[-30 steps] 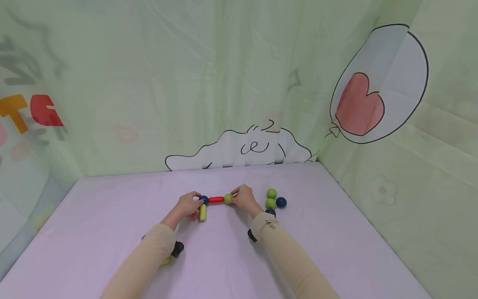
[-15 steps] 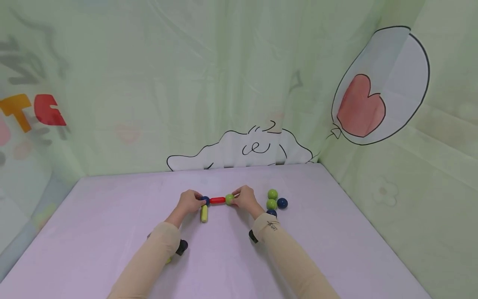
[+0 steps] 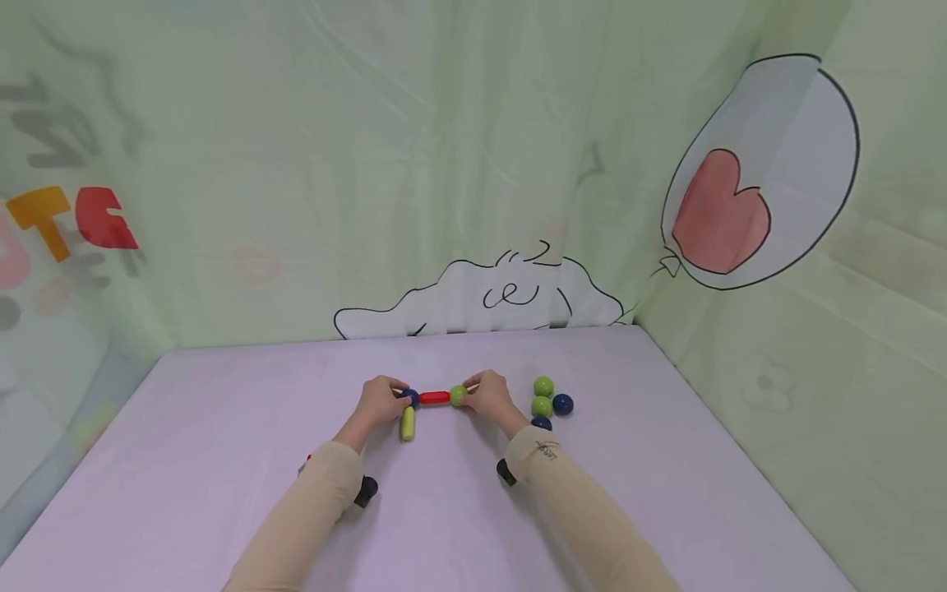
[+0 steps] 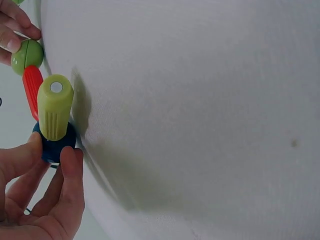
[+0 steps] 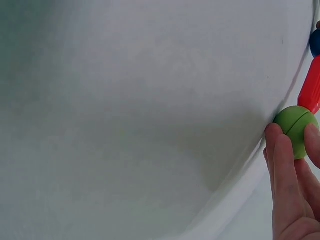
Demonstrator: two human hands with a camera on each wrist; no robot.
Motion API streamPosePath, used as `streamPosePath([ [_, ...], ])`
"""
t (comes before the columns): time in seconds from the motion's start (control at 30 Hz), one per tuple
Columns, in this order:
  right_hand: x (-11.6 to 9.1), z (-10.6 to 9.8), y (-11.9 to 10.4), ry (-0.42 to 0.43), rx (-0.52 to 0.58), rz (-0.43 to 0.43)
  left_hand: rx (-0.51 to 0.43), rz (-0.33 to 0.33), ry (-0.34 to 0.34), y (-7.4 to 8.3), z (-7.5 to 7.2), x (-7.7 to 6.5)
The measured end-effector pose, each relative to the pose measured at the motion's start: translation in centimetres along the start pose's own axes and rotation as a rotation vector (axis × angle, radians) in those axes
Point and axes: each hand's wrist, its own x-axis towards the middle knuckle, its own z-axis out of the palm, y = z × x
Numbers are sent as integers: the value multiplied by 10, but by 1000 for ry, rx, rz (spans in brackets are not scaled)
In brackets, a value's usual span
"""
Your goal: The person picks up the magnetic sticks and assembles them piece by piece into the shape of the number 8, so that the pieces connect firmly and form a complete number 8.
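My left hand (image 3: 379, 400) pinches a dark blue ball (image 3: 411, 398) between thumb and fingers. A red rod (image 3: 434, 398) joins that ball to a light green ball (image 3: 458, 396), which my right hand (image 3: 488, 396) holds with thumb and fingertips. From the blue ball a yellow-green rod (image 3: 408, 424) sticks out toward me; the left wrist view shows a round silvery disc on the free end of this yellow-green rod (image 4: 55, 110). In the right wrist view the fingers lie along the side of the green ball (image 5: 294, 125).
Right of my right hand lie loose green balls (image 3: 543, 386) and blue balls (image 3: 563, 404), one partly behind the sleeve. Small red and yellow bits peek out beside my left sleeve. A pale cloth covers the table (image 3: 666, 510); printed curtains (image 3: 259, 205) stand behind it.
The head view has shifted slightly, so everything sits a little further right. My left forearm has swung slightly right. Both hands keep their grip on the joined balls and rods.
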Motion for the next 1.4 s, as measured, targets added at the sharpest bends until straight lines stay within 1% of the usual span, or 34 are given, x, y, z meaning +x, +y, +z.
streamPosePath([
  [0.3, 0, 0, 3, -5, -19, -25, -1, -23, 8, 2, 0, -1],
  [0.5, 1, -4, 4, -28, -34, -50, -17, -60, 9, 5, 0, 0],
  [0.67, -1, -11, 6, -70, -5, -64, 35, -85, 16, 7, 0, -1],
  [0.77, -2, -17, 7, -73, 19, -75, 64, -96, 17, 8, 0, -2],
  [0.93, -7, -34, 11, -72, 38, -100, 89, -97, 20, 8, 0, -3],
  [0.97, -10, -39, 12, -72, 42, -123, 88, -97, 19, 8, 0, -3],
  [1.1, -17, -59, 16, -60, 68, -135, 73, -104, 15, 8, 1, -2],
  [1.17, -19, -69, 20, -36, 58, -153, 69, -103, 13, 8, 2, -1],
  [1.23, -22, -79, 24, -14, 39, -154, 72, -103, 14, 8, 2, -1],
  [1.4, -30, -101, 38, 33, -31, -198, 84, -109, 21, 9, 1, -2],
])
